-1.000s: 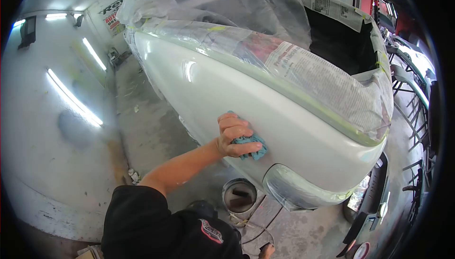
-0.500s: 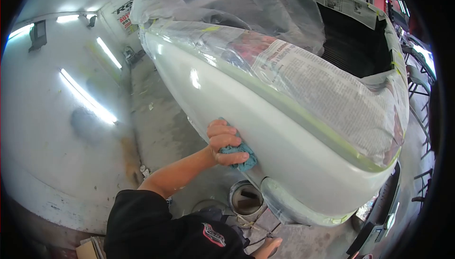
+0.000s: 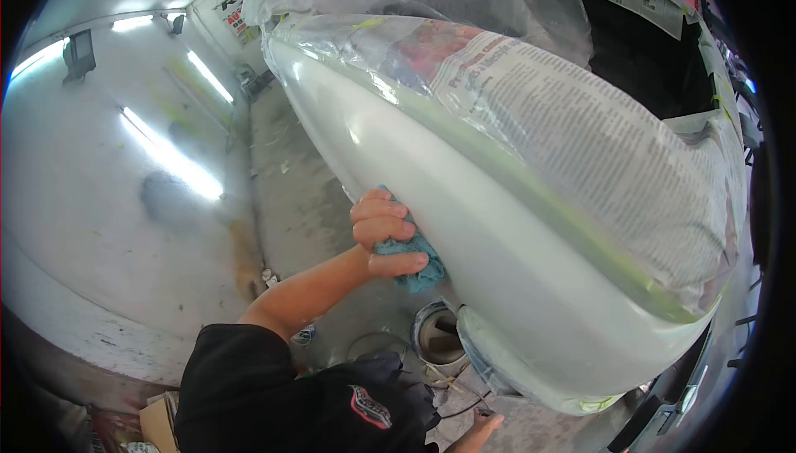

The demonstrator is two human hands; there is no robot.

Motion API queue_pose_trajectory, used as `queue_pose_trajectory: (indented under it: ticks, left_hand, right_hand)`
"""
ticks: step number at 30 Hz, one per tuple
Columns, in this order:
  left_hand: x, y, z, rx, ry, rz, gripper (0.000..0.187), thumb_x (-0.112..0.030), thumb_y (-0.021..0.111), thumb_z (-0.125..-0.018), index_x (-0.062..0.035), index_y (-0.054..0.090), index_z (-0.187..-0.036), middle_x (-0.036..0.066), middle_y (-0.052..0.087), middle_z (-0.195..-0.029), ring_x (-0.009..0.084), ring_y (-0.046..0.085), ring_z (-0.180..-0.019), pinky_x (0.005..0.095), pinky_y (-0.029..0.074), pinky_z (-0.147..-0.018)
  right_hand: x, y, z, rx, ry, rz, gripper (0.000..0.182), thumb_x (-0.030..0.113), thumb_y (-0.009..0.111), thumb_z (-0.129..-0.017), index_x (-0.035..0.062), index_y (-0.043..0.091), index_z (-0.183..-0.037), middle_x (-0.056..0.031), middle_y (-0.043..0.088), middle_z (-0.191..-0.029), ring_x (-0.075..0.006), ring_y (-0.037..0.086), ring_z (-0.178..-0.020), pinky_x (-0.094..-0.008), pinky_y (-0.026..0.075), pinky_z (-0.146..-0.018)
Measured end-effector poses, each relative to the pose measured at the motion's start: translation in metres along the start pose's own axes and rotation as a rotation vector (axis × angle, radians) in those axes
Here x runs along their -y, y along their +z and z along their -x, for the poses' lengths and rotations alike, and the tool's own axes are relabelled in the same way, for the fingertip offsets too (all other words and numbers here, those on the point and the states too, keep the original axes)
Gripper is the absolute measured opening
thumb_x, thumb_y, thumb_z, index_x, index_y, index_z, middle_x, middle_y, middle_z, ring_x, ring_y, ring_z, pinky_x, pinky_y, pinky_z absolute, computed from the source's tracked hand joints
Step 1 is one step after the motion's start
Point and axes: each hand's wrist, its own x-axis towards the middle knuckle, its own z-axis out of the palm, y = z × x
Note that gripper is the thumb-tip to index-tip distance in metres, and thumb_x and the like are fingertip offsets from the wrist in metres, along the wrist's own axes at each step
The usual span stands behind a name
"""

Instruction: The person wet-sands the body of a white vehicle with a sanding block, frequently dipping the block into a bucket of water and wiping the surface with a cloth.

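My left hand (image 3: pixel 384 233) is wrapped round a crumpled blue cloth (image 3: pixel 421 264) and holds it against the side of the pale, glossy vehicle panel (image 3: pixel 464 213). Newspaper (image 3: pixel 572 113) and clear plastic film (image 3: pixel 473 5) cover the part above the panel, edged with yellow-green tape. Low in the view, my right hand (image 3: pixel 487 421) is small and partly visible beside a thin dark hose or cord; its fingers are too unclear to tell what they hold.
A round bucket (image 3: pixel 439 337) stands on the floor below the panel. The white wall (image 3: pixel 108 229) with light tubes rises at the left. Cardboard (image 3: pixel 157 424) lies at the lower left. A dark bumper-like part (image 3: pixel 663 411) is at the lower right.
The view has shifted, so the panel appears larger and closer. My left hand, still holding the cloth, appears slightly higher and further left in the view.
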Motion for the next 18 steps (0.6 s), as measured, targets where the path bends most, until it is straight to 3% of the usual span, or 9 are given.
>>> queue_pose_trajectory:
  ticks: [2,3,6,9,12,15,18]
  left_hand:
    - [0.001,-0.003,0.004,0.021,-0.012,0.022,0.024,-0.024,0.074,-0.085,-0.0355,0.062,-0.102,0.002,0.053,-0.103,0.0237,0.054,-0.104,0.0434,0.044,-0.092]
    - [0.001,-0.003,0.004,0.023,-0.018,0.029,0.024,-0.024,0.074,-0.085,-0.0356,0.062,-0.102,0.001,0.053,-0.103,0.0236,0.054,-0.104,0.0433,0.043,-0.092]
    - [-0.005,0.0,-0.004,0.012,-0.043,0.042,0.024,-0.023,0.075,-0.084,-0.0361,0.063,-0.101,0.0,0.054,-0.104,0.0231,0.055,-0.103,0.043,0.043,-0.093]
    - [-0.009,-0.01,-0.017,0.149,-0.068,0.004,0.026,-0.027,0.079,-0.082,-0.0362,0.06,-0.097,0.0,0.055,-0.104,0.0227,0.055,-0.104,0.043,0.044,-0.098]
    - [-0.009,-0.01,-0.02,0.151,-0.064,0.009,0.031,-0.027,0.081,-0.08,-0.0379,0.061,-0.101,-0.001,0.056,-0.104,0.0228,0.056,-0.105,0.0431,0.044,-0.098]
    - [-0.009,-0.001,-0.02,0.051,-0.069,0.03,0.031,-0.025,0.078,-0.081,-0.0384,0.066,-0.106,-0.004,0.058,-0.107,0.0185,0.056,-0.104,0.0406,0.043,-0.093]
    - [-0.01,0.002,-0.021,0.009,-0.084,0.057,0.033,-0.025,0.079,-0.079,-0.0384,0.067,-0.106,-0.005,0.058,-0.105,0.0182,0.057,-0.103,0.0398,0.043,-0.093]
  right_hand:
    - [-0.001,-0.008,-0.01,0.025,-0.023,-0.013,0.059,0.039,0.053,-0.096,0.001,0.049,-0.141,-0.0147,0.053,-0.141,-0.0349,0.051,-0.127,-0.0598,0.043,-0.108]
    - [0.012,-0.008,-0.006,0.054,0.206,-0.396,0.06,0.04,0.053,-0.096,0.001,0.048,-0.141,-0.014,0.053,-0.141,-0.0352,0.05,-0.128,-0.0631,0.042,-0.107]
    - [0.027,-0.014,0.0,0.059,0.263,-0.552,0.055,0.04,0.051,-0.098,0.0036,0.052,-0.138,-0.0143,0.054,-0.136,-0.0346,0.052,-0.125,-0.0657,0.043,-0.102]
    - [0.033,-0.017,-0.017,0.199,0.149,-0.555,0.054,0.042,0.052,-0.097,0.0037,0.054,-0.135,-0.0158,0.055,-0.134,-0.035,0.054,-0.121,-0.062,0.044,-0.099]
    - [0.067,-0.015,0.019,0.072,0.097,-0.451,0.057,0.046,0.054,-0.097,0.003,0.055,-0.134,-0.0166,0.057,-0.131,-0.0348,0.056,-0.116,-0.058,0.048,-0.093]
    - [0.089,-0.01,0.083,-0.024,-0.118,-0.324,0.062,0.044,0.056,-0.098,-0.0013,0.048,-0.139,-0.02,0.053,-0.14,-0.0415,0.052,-0.127,-0.0612,0.047,-0.096]
    - [0.059,-0.027,0.059,-0.003,-0.126,-0.291,0.062,0.045,0.055,-0.098,0.0023,0.047,-0.143,-0.0198,0.05,-0.143,-0.0405,0.05,-0.129,-0.0623,0.045,-0.098]
